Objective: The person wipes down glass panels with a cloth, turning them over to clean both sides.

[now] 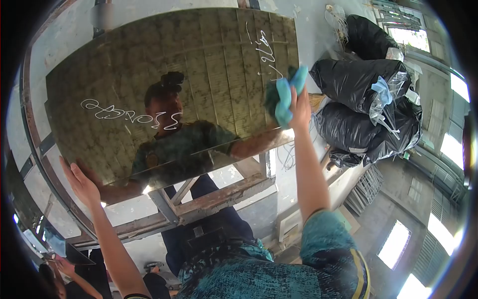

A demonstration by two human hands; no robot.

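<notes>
A large dark, shiny glass panel (214,94) lies before me, with white handwriting on its left part and near its right edge. My right hand (300,112) is at the panel's right edge, closed around a blue-green cloth (284,102) that rests against the glass. At the lower left corner, my left hand (83,184) is flat against the panel's edge with its fingers stretched out. The glass mirrors my upper body and arms.
A rusty metal frame (224,197) supports the panel. Several stuffed black plastic bags (356,79) are piled to the right. Beyond them stands a stack of grey grid-like pieces (366,187). At the lower left, another person's hand (63,266) shows beside a dark panel.
</notes>
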